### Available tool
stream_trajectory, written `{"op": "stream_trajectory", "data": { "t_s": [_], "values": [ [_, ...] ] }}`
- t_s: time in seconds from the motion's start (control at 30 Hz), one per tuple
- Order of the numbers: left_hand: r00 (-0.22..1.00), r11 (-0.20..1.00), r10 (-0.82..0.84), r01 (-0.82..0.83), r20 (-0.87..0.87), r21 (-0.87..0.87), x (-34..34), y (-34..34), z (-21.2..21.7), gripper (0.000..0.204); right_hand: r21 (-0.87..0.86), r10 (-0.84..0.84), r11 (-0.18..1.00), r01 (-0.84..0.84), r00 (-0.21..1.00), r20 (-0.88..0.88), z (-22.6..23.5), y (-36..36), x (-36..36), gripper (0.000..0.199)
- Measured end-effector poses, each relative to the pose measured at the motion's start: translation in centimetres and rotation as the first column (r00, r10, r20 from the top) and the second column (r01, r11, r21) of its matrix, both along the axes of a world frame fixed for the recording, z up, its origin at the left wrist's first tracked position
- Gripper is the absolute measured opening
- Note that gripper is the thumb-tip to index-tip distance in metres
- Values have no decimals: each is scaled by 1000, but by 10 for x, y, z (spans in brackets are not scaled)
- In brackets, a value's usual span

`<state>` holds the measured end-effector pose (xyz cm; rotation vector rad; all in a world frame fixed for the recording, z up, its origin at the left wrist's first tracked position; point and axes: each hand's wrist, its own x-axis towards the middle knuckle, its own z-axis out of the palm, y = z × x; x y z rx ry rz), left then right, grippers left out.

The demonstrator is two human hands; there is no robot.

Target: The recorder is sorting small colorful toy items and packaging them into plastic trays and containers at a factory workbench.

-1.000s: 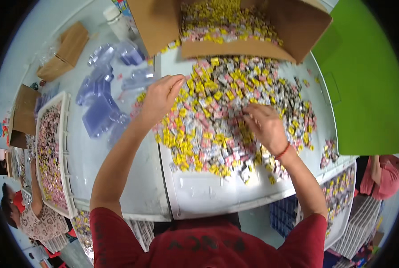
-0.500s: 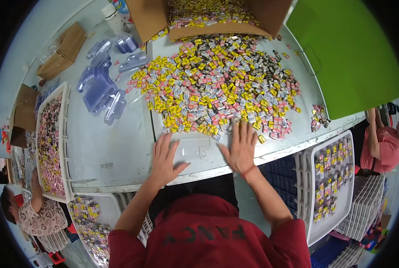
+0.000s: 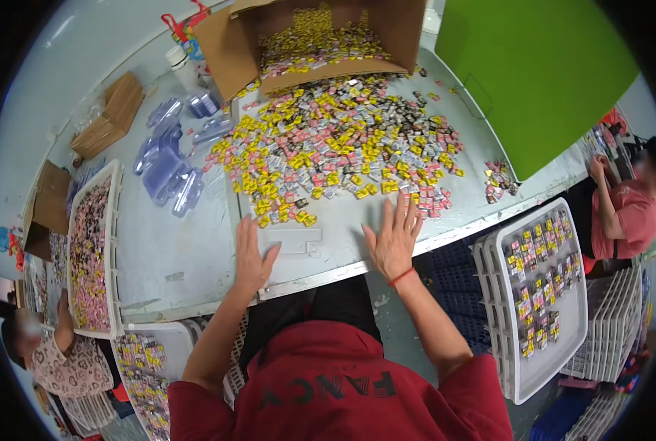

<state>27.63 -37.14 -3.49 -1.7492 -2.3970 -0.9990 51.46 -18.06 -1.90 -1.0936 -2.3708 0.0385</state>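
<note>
A big heap of small wrapped packets [image 3: 335, 151], yellow, pink, silver and black, spreads over a pale flat board [image 3: 320, 242] in the upper middle of the frame, spilling from a tipped cardboard box [image 3: 306, 37] at the top. Both hands lie flat on the bare near part of the board, just below the heap's lower edge. The left hand [image 3: 251, 257] is spread palm down with fingers open, holding nothing, its fingertips just short of the nearest yellow packets. The right hand [image 3: 394, 239], with a red band at the wrist, is likewise flat and wide open, its fingertips touching or almost touching the pink packets at the heap's edge. The board rests on a grey table [image 3: 173, 250]. To the left of the heap lies a cluster of clear plastic shells [image 3: 170, 165], and farther upper left two small brown boxes [image 3: 111, 117]. A white tray [image 3: 92, 250] full of packets sits at the left edge of the table, and another white tray [image 3: 541, 294] with packets in rows stands at the lower right, beside the table. A green panel [image 3: 533, 73] fills the upper right. One person [image 3: 622, 213] in a pink shirt is at the far right, and another person [image 3: 63, 360] sits at the lower left.
</note>
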Motion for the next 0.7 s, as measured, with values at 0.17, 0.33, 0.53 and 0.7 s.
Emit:
{"op": "stream_trajectory", "data": {
  "t_s": [0.17,0.33,0.53,0.7],
  "values": [
    [1000,998,-4,4,1,59,4,4,3,67,-73,-48,996,47,999,-16,-9,-9,17,68],
    [1000,1000,-5,5,-1,8,5,6,4,69,-124,-75,990,74,997,-1,-9,-6,18,69],
    [1000,999,-21,22,-17,37,-3,0,1,68,-121,-104,988,95,992,-71,-7,-9,9,67],
    [976,990,-108,124,-191,73,37,20,17,74,-130,-108,987,94,989,-105,-8,-4,19,67]
  ]
}}
